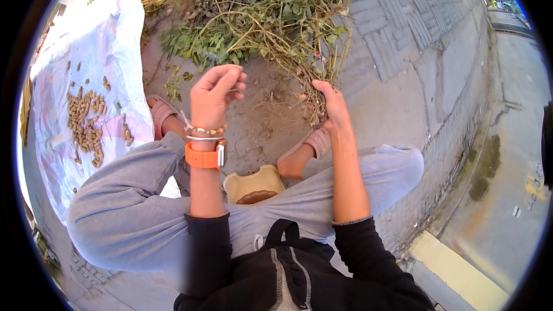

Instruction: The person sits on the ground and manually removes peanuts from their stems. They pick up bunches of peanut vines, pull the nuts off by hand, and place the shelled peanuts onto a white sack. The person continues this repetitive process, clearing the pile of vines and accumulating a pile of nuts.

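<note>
My right hand grips the root end of a bundle of peanut plants, low over the ground in front of my right foot. Stems run from that hand up to the leafy heap. My left hand hovers over bare soil to the left of the bundle. Its fingers are curled in and the thumb lies near them; whether something small sits between them is unclear. An orange-strapped watch and bracelets circle the left wrist. Harvested peanuts lie in a loose pile on a pale plastic sheet at left.
A cream plastic stool with a brown patch stands between my bent legs. My pink sandals rest on the dusty concrete. Grooved paving lies at upper right, beside a ledge edge running down the right side. A pale yellow slab lies at lower right.
</note>
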`<state>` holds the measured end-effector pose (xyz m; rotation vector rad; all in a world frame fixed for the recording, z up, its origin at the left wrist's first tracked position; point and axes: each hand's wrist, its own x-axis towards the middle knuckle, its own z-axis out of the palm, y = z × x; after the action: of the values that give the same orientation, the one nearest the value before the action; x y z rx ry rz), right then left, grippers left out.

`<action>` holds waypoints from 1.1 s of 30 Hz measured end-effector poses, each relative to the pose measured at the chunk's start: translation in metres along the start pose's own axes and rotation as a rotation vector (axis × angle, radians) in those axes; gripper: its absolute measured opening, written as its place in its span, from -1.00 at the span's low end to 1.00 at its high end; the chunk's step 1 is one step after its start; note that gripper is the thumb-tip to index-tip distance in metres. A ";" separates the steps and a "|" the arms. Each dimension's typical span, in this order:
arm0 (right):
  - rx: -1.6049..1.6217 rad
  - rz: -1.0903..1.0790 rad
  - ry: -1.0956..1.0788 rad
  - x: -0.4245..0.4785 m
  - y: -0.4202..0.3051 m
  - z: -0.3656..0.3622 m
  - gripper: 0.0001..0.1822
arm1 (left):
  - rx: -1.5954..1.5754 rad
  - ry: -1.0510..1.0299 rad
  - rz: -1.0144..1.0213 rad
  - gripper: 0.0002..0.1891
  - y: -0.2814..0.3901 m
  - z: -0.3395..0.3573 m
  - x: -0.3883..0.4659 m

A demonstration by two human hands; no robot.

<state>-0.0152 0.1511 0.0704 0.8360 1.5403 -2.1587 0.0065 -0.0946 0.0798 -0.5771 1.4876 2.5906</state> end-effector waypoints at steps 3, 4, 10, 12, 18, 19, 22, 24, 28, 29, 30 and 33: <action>0.013 0.010 -0.001 -0.005 0.004 0.003 -0.74 | 0.317 -0.123 -0.006 -0.85 -0.039 0.053 -0.012; 0.014 0.014 -0.003 -0.008 0.005 0.006 -0.75 | 0.465 -0.120 0.022 -0.85 -0.050 0.060 -0.015; -0.009 0.016 0.016 -0.011 0.012 0.006 -0.77 | 0.362 -0.025 -0.043 -0.88 -0.077 0.078 -0.030; 0.011 0.004 -0.003 -0.010 0.017 0.006 -0.75 | 0.497 -0.017 0.056 -0.87 -0.087 0.075 -0.028; -0.097 0.006 -0.130 -0.009 0.021 0.007 -0.60 | 0.767 -0.026 0.170 -0.83 -0.091 0.069 -0.029; -0.111 0.018 -0.132 -0.008 0.022 0.007 -0.60 | 0.760 -0.025 0.189 -0.84 -0.092 0.069 -0.030; -0.210 -0.017 -0.035 -0.010 0.022 0.011 -0.65 | 0.824 -0.045 0.142 -0.87 -0.093 0.070 -0.033; -0.237 -0.067 0.042 -0.008 0.026 0.012 -0.69 | 0.724 -0.048 0.046 -0.88 -0.090 0.070 -0.036; -0.241 -0.155 0.105 -0.001 0.033 0.008 -0.71 | 0.506 -0.074 -0.161 -0.84 -0.068 0.067 -0.040; -0.226 -0.184 0.116 0.001 0.035 0.007 -0.72 | 0.497 -0.069 -0.167 -0.84 -0.061 0.067 -0.040; -0.239 -0.204 0.150 0.002 0.036 0.010 -0.71 | 0.488 -0.061 -0.171 -0.84 -0.054 0.067 -0.041; -0.254 -0.225 0.227 0.007 0.038 0.014 -0.69 | 0.468 -0.124 -0.284 -0.84 -0.033 0.071 -0.058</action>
<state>-0.0014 0.1251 0.0419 0.8805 2.0605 -2.0075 0.0495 -0.0114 0.1059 -0.5117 1.7403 1.9398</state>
